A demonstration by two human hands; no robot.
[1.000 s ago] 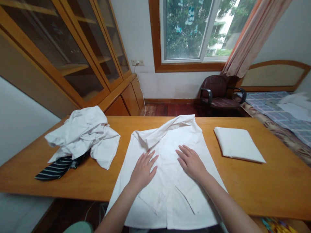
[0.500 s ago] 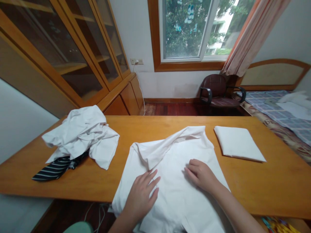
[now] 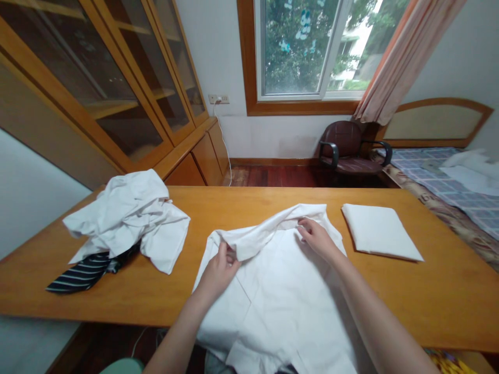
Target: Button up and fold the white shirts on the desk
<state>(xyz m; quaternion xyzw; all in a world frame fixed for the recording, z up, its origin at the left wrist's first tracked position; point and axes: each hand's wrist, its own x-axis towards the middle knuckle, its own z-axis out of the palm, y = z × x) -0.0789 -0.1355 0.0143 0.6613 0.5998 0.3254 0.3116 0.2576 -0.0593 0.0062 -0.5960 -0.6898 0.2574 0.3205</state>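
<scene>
Hands (image 3: pixel 220 267) (image 3: pixel 316 238) moved up the garment (image 3: pixel 276 291); cabinet (image 3: pixel 136 75) holds shelves (image 3: pixel 113 109)

Wooden table (image 3: pixel 448 306), white garment (image 3: pixel 276 291) spread at near edge, crumpled white cloth (image 3: pixel 132 208), striped tie (image 3: pixel 80 275), folded white cloth (image 3: pixel 380 231)

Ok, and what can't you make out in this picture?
In the head view:
White shirt: near end cut off by the bottom edge.
Striped necktie: one end hidden under the crumpled white cloth.
Left hand: hides its own curled fingers; grip unclear.
Green round object: cut off below.
</scene>
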